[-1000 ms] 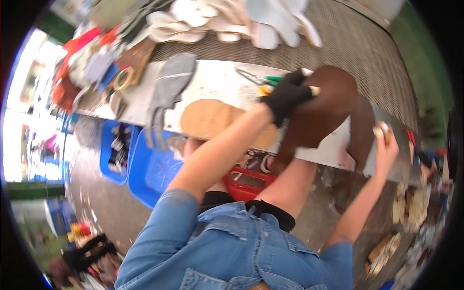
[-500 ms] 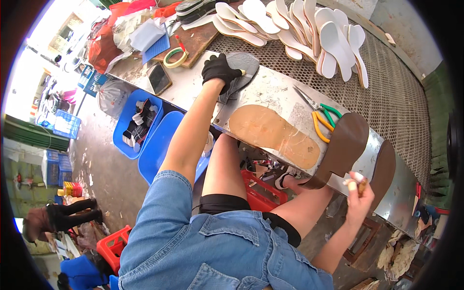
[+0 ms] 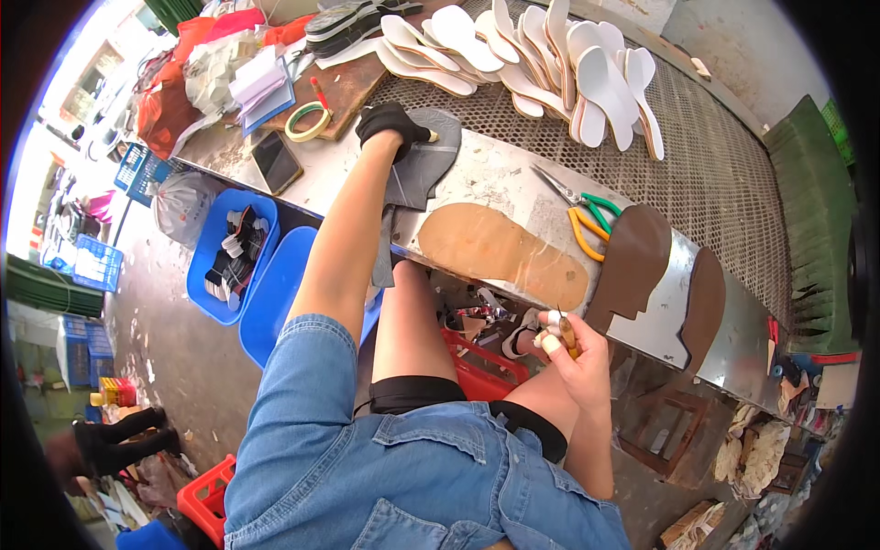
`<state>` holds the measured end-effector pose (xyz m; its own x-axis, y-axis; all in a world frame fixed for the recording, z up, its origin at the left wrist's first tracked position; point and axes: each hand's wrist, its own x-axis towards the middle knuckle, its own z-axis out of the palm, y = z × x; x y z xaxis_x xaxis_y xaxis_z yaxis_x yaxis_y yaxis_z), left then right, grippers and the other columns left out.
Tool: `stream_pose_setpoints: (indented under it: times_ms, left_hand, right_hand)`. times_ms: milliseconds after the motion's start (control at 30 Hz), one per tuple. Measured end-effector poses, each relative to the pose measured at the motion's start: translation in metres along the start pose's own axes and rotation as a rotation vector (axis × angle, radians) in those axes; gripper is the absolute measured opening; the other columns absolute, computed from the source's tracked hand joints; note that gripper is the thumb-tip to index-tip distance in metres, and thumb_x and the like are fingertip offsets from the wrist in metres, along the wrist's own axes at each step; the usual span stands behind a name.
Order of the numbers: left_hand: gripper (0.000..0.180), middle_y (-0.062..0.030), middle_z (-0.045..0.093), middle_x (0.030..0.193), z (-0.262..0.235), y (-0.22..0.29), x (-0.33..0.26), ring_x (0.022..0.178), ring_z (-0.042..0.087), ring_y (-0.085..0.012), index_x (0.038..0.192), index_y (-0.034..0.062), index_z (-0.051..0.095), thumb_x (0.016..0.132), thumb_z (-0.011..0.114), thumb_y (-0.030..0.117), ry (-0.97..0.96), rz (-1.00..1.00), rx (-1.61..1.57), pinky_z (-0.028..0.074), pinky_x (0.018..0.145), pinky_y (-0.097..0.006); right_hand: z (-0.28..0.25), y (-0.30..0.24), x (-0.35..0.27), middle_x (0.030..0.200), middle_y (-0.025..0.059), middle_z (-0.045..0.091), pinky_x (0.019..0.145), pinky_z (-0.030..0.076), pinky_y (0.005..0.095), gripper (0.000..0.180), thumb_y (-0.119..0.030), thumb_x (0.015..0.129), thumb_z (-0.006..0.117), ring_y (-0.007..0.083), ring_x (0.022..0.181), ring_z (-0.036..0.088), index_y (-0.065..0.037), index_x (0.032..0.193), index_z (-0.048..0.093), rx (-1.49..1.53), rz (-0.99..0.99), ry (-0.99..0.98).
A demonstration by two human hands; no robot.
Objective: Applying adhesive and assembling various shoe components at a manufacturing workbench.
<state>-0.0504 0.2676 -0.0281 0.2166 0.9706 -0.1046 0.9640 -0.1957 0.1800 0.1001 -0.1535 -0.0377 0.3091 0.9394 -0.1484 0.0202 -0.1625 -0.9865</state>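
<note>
Presently, gloved left hand (image 3: 390,126) on grey pieces (image 3: 434,156), upper centre of frame.
Right hand (image 3: 587,362), lower right of centre: fingers grasp wooden-handled tool (image 3: 568,335). Left fingers' grip: cannot tell.

Solid black on the snug fabric glove (image 3: 381,117) of the left hand (image 3: 394,130), dark grey on the rounded flat sheet (image 3: 438,163), off-white on the finger wraps (image 3: 550,345) of the right hand (image 3: 588,368), amber on the slim-handled tool (image 3: 568,336). Mottled tan on the long sole-shaped board (image 3: 500,249), even brown on the two smooth cut sheets (image 3: 636,257), green and yellow on the looped plier handles (image 3: 581,240).
</note>
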Motion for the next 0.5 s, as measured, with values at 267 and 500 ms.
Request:
stream_pose_setpoints:
  times_ms: [267,500]
  left_hand:
    - [0.033,-0.0071,0.063,0.079,-0.028,0.011,-0.067,0.072,0.054,-0.0138,0.098,0.004,0.064,0.074,0.074,0.023,-0.104,0.444,-0.918,0.045,0.068,-0.031]
    - [0.02,-0.004,0.05,0.06,-0.072,0.06,-0.235,0.06,0.043,-0.0086,0.083,-0.0015,0.055,0.081,0.067,0.015,-0.208,0.573,-0.966,0.04,0.055,-0.028]
  right_hand:
    - [0.0,0.0,0.016,0.086,0.0021,0.055,0.048,0.03,0.0186,0.023,-0.006,0.094,0.046,0.0024,0.054,0.036,-0.003,0.117,0.046,0.032,-0.075,0.202]
    - [0.031,-0.089,0.032,0.089,0.0096,0.054,0.067,0.049,0.0273,0.018,0.003,0.079,0.064,0.0192,0.076,0.059,0.002,0.097,0.062,-0.256,-0.631,0.47]
